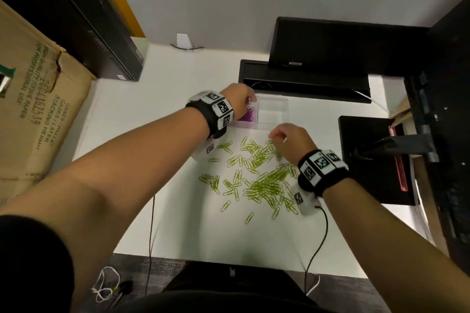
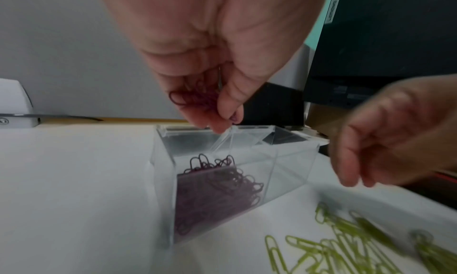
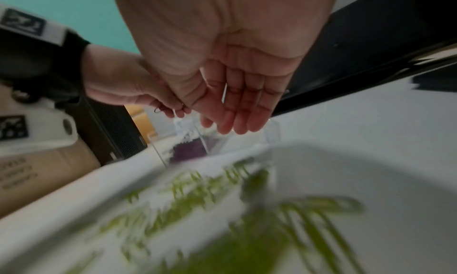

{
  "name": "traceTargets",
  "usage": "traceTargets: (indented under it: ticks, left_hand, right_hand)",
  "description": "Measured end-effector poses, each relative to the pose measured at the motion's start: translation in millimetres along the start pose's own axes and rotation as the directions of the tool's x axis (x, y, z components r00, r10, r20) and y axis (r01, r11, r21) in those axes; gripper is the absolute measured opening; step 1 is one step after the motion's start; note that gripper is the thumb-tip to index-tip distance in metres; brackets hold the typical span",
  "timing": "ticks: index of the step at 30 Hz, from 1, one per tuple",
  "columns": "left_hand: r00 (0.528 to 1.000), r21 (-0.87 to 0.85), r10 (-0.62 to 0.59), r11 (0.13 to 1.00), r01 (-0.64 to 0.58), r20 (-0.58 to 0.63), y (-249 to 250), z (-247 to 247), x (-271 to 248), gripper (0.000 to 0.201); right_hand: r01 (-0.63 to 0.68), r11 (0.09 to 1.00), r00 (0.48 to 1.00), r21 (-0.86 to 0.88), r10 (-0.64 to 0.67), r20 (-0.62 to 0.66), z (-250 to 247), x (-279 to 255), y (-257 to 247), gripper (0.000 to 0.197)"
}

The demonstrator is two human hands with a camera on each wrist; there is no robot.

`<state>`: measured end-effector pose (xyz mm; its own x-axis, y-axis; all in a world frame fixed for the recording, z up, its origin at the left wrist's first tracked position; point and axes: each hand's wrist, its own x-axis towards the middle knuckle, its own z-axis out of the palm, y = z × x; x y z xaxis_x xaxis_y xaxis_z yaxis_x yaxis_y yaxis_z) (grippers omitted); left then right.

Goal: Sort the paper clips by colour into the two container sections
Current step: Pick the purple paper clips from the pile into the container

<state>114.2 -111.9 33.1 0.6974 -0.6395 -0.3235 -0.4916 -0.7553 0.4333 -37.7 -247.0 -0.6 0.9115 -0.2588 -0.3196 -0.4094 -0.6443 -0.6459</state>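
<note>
We see left hand [image 2: 210,63] pinching purple clips [image 2: 195,96] over container's [image 1: 273,112] part-filled left section for drop, right hand [image 1: 292,141] fingers relaxed, empty, above green clips [image 1: 262,178] mid-bench, right section w/o clips.

Purple clips [image 2: 217,190] fill the clear container's [image 1: 272,109] left section; green clips [image 1: 259,175] lie scattered on the table.

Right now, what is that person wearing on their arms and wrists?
Both forearms are bare. The left wrist and right wrist each carry a black strap holding white blocks printed with black square codes. A white camera unit hangs under the right wrist, with a thin black cable trailing away. A black sleeve covers the left upper arm.
</note>
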Motion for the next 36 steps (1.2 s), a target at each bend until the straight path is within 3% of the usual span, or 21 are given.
traceTargets:
  ticks: [4, 7, 10, 11, 14, 16, 18, 21, 25, 30, 36]
  left_hand:
    - [1.000, 0.009, -0.008, 1.000, 0.008, 0.020, -5, 13, 11, 0.043]
    - [0.999, -0.003, -0.007, 1.000, 0.006, -0.052, -6, 21, 5, 0.038]
    - [0.968, 0.017, 0.159, 0.987, -0.158, -0.195, 5, 32, -25, 0.025]
    - [0.963, 0.023, 0.216, 0.976, -0.215, -0.163, 10, 39, -38, 0.022]
    - [0.953, 0.061, 0.292, 0.953, -0.297, 0.086, 21, 76, -74, 0.031]
    - [0.942, 0.108, 0.273, 0.949, -0.297, 0.194, 21, 104, -88, 0.050]
    - [0.946, 0.123, 0.230, 0.957, -0.262, 0.227, 20, 127, -97, 0.065]
    - [0.951, 0.128, 0.232, 0.957, -0.261, 0.206, 18, 144, -106, 0.063]
    - [0.962, 0.121, 0.239, 0.959, -0.255, 0.134, 20, 149, -109, 0.045]
    - [0.964, 0.132, 0.230, 0.960, -0.247, 0.132, 17, 145, -101, 0.028]
    - [0.965, 0.103, 0.219, 0.967, -0.235, 0.144, 12, 139, -93, 0.023]
  right_hand:
    - [-0.035, 0.974, 0.984, -0.225, 0.074, 0.163, 8, -19, 41, 0.055]
    - [-0.037, 0.954, 0.982, -0.296, 0.089, 0.165, 10, -32, 53, 0.070]
    - [-0.007, 0.939, 0.979, -0.343, 0.075, 0.187, 14, -42, 56, 0.072]
    - [0.017, 0.936, 0.979, -0.352, 0.056, 0.197, 15, -45, 56, 0.071]
    - [0.088, 0.928, 0.971, -0.362, 0.001, 0.237, 23, -55, 57, 0.071]
    - [0.117, 0.933, 0.968, -0.339, -0.031, 0.249, 28, -62, 57, 0.074]
    - [0.142, 0.938, 0.966, -0.315, -0.063, 0.250, 32, -68, 56, 0.076]
    - [0.157, 0.936, 0.969, -0.314, -0.084, 0.234, 38, -73, 57, 0.070]
    - [0.125, 0.945, 0.979, -0.301, -0.068, 0.193, 44, -73, 52, 0.048]
    - [0.109, 0.946, 0.980, -0.306, -0.050, 0.194, 47, -68, 46, 0.029]
    - [0.092, 0.954, 0.978, -0.286, -0.032, 0.208, 42, -61, 42, 0.026]
